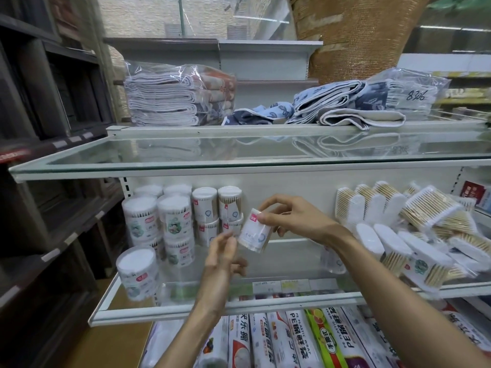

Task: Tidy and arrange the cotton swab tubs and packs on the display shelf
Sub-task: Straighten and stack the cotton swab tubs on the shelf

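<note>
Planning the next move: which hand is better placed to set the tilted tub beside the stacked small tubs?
Right. The right hand pinches the tilted tub near its top, close beside the stacked small tubs; the left hand is open by its lower end, gripping nothing.

Right hand: pinches the upper end of the tub, fingers curled; forearm enters from lower right. Left hand: raised just below-left of the tub, fingers loosely bent, tips beside its side.
</note>
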